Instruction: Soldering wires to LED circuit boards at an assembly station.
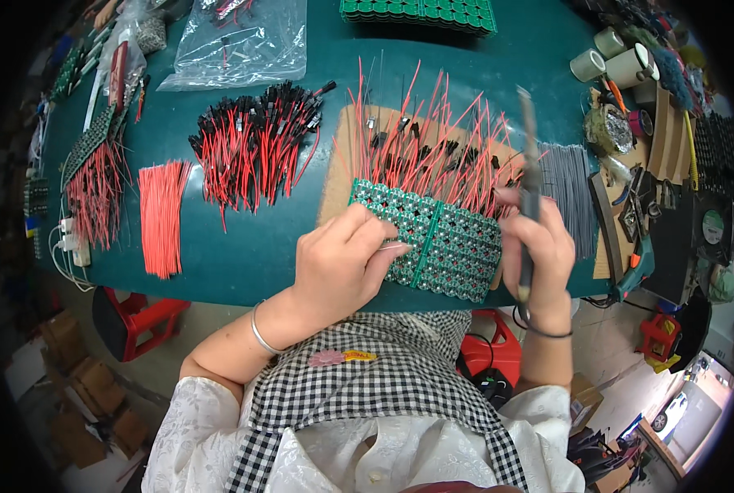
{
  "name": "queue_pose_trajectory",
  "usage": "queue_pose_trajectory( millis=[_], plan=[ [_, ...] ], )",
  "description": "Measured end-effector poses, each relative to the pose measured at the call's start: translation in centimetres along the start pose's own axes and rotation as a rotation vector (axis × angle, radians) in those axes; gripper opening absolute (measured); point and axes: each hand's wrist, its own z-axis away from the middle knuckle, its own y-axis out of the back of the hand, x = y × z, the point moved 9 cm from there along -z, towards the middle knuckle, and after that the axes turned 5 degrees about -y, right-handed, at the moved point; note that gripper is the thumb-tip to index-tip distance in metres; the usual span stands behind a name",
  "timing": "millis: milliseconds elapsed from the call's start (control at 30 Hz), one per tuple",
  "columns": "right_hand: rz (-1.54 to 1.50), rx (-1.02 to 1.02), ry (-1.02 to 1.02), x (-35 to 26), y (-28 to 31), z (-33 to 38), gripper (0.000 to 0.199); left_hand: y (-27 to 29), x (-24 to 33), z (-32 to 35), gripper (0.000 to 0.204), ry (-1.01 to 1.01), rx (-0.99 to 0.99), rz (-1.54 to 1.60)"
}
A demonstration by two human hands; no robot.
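Left hand pinches a thin pale strand; right hand grips a long dark tool. Green circuit board: red wires toward twelve o'clock; six looks undone.

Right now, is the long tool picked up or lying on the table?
Picked up: the right hand holds the long tool, with fingers closed around it.
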Motion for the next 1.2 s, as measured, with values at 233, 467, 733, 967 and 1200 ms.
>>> queue_pose_trajectory(
  millis=[233,467,733,967,1200],
  plan=[
    [0.042,0.338,-0.475,1.4,1.7,11.1,0.028,-2.2,-1.7,-3.0,0.02,0.047,-0.108,-0.012],
    [-0.015,0.309,-0.463,-0.9,-1.1,11.6,0.033,-4.1,-2.7,-4.2,0.02,0.055,-0.266,-0.076],
    [-0.37,0.465,-0.604,0.0,-1.2,12.2,0.048,-3.0,-3.3,-4.0,0.02,0.081,-0.267,-0.052],
    [-0.702,0.59,-0.535,-0.5,1.3,9.4,0.054,-2.2,-3.5,-3.4,0.015,0.174,-0.274,0.124],
    [-1.026,0.42,0.069,-8.6,3.0,-4.8,0.059,-2.4,-7.0,0.0,0.022,0.681,-0.112,1.103]
  ],
)
